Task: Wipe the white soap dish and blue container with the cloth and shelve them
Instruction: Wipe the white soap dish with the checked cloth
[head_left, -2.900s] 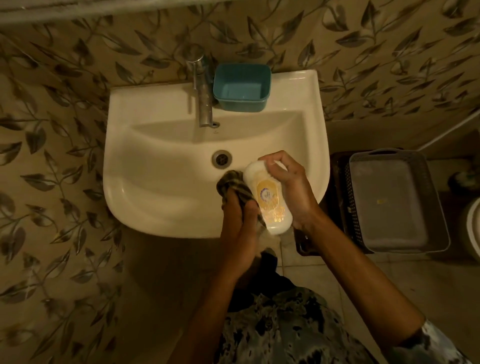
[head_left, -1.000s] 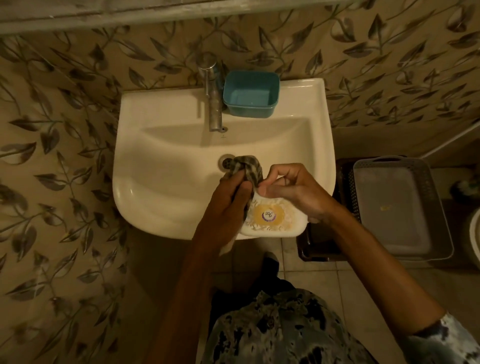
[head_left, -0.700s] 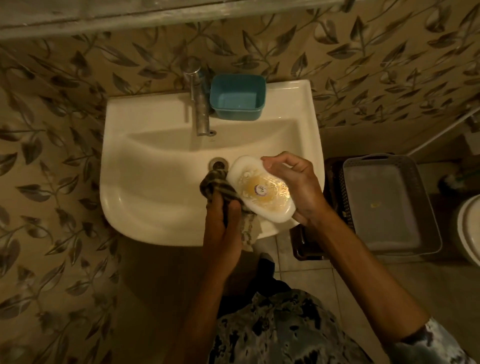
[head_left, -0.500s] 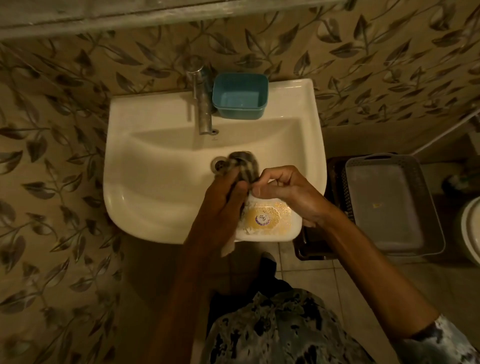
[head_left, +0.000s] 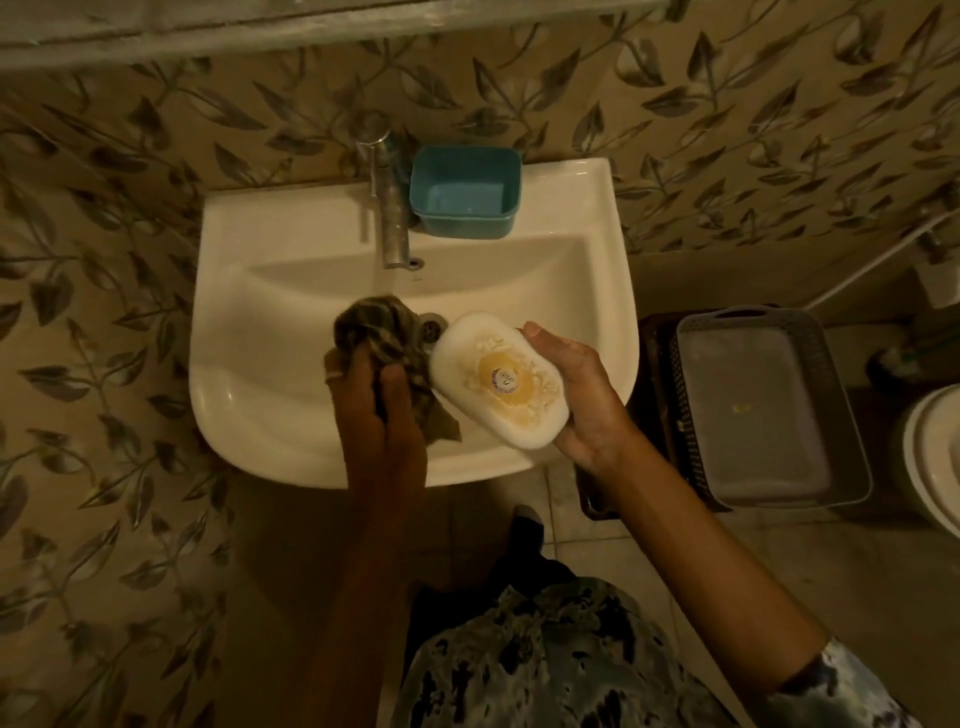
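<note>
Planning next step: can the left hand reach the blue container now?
Probably yes: path from left hand to blue container looks free, tap aside; but the hand grips the cloth.

Dim warm light; leaf-patterned wall (head_left: 130, 322), white sink (head_left: 249, 415), tiled floor (head_left: 779, 561), grey basket (head_left: 753, 415)

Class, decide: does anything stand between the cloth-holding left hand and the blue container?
Nothing visible does: only open basin lies between the left hand and the blue container; the tap stands just left of that path.
</note>
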